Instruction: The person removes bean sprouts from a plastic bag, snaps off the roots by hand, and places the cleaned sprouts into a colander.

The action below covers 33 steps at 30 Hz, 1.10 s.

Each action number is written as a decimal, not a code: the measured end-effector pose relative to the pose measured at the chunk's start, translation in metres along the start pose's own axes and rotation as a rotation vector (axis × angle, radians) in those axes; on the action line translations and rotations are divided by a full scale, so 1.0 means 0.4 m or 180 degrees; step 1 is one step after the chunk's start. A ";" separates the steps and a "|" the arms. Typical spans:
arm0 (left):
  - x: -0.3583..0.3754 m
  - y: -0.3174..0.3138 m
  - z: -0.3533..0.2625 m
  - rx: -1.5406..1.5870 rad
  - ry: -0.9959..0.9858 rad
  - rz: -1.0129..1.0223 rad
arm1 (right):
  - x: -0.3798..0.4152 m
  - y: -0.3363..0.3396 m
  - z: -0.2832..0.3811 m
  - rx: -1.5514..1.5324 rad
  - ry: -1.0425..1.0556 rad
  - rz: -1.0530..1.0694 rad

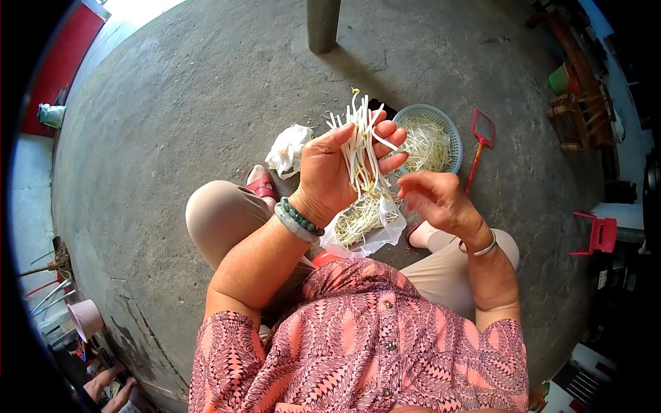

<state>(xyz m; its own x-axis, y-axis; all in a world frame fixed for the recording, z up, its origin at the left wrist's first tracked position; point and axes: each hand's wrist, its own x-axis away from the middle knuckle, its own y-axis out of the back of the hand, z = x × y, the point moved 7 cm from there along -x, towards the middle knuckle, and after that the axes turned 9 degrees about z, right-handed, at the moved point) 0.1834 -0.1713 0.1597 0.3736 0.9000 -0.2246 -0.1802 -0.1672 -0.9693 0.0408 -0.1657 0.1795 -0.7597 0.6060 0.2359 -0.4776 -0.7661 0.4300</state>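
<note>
A loose bunch of white bean sprouts (358, 151) lies across the palm of my left hand (330, 162), with the thumb and fingers curled around it. To the right of that bunch hovers my right hand (441, 199), its thumb and fingers drawn together. Whether anything small is between those fingertips is too fine to make out. Below both hands, more bean sprouts (361, 220) fill an open clear plastic bag (375, 242) between my knees. Further right, a light blue plastic basket (456, 141) on the floor contains more sprouts (427, 146).
A crumpled white plastic bag (288, 148) lies left of my hands. Beyond the basket is a red-handled fly swatter (475, 155). A post (321, 27) stands ahead on the concrete floor. A small red chair (597, 235) is far right; a pink bucket (85, 320) is far left.
</note>
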 end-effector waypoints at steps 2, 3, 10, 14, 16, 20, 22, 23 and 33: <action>0.008 0.012 -0.006 -0.0262 -0.0020 -0.0149 | -0.005 0.031 -0.014 0.0035 0.0047 -0.0615; 0.015 0.026 -0.007 -0.0388 -0.0043 -0.0295 | -0.006 0.046 -0.023 0.0048 0.0070 -0.0927; 0.055 0.095 0.061 -0.1124 0.0263 -0.0891 | -0.050 0.018 -0.078 -0.2128 -0.0357 -0.0821; 0.056 0.090 0.108 -0.1339 0.0709 -0.0685 | -0.061 -0.031 -0.186 -0.2112 -0.0662 0.0406; 0.056 0.081 0.118 -0.1411 0.0762 -0.0808 | -0.076 -0.034 -0.082 -0.2833 -0.0532 0.0241; 0.054 0.073 0.129 -0.1311 0.0866 -0.0824 | -0.074 -0.028 -0.070 -0.3128 -0.0254 -0.0169; 0.052 0.079 0.133 -0.1115 0.0876 -0.0735 | -0.073 -0.026 -0.069 -0.2838 -0.0220 -0.0135; 0.055 0.095 0.137 -0.0975 0.0860 -0.0699 | -0.074 -0.027 -0.064 -0.2627 -0.0250 -0.0106; 0.055 0.093 0.154 0.0193 0.0929 -0.0545 | -0.060 0.010 -0.031 -0.1988 -0.0177 0.0094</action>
<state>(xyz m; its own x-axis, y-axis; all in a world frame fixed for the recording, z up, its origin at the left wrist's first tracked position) 0.1288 -0.1331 0.1248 0.6460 0.7584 -0.0868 -0.1429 0.0084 -0.9897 0.0519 -0.1859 0.1648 -0.7605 0.5800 0.2921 -0.6373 -0.7530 -0.1638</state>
